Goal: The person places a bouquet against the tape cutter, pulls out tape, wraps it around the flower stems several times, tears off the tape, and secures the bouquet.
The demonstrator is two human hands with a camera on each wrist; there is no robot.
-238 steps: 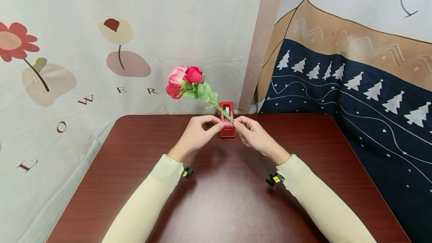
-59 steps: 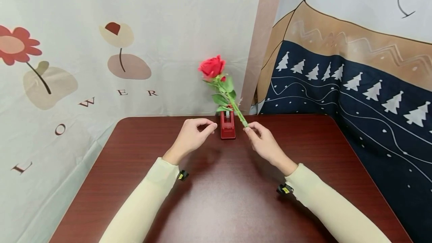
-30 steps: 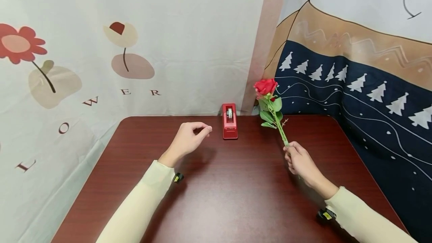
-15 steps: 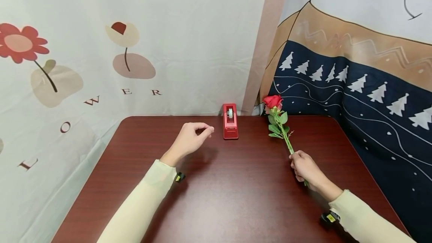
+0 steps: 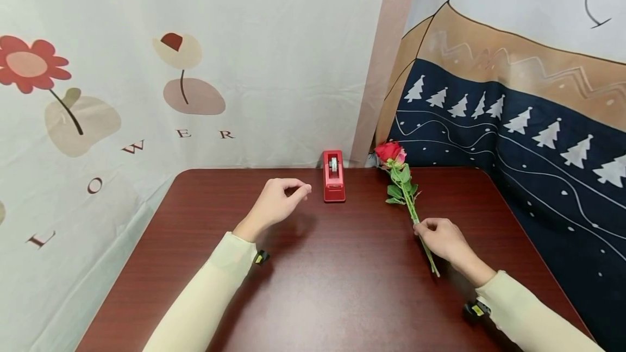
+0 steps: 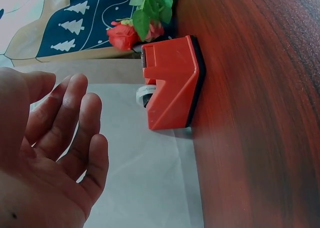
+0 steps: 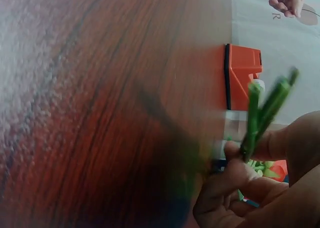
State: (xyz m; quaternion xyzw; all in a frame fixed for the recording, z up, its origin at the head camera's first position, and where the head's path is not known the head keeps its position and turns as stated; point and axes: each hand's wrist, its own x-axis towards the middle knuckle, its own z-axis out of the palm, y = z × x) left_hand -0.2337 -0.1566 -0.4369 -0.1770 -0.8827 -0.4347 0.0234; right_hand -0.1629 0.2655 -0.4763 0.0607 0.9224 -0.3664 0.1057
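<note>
My right hand (image 5: 444, 240) pinches the green stems (image 5: 428, 257) of the roses (image 5: 389, 152) between thumb and fingers, right of centre over the table. A red bloom and a pink one point away toward the back edge, above green leaves. In the right wrist view, the cut stem ends (image 7: 253, 112) stick out past the fingers. My left hand (image 5: 273, 201) hovers at the left with fingers loosely bent; its palm (image 6: 45, 188) shows nothing held. Just right of it stands a red tape dispenser (image 5: 335, 192), whose tape roll (image 6: 145, 94) shows in the left wrist view.
The brown wooden table (image 5: 323, 297) ends at a light cloth backdrop (image 5: 274, 58) printed with flowers and letters. A dark blue cloth (image 5: 528, 162) with white trees hangs at the right.
Earlier both hands were together at the dispenser, the right holding the roses. The right hand has since carried them right and lower, turning them; the left has backed off slightly to the left.
</note>
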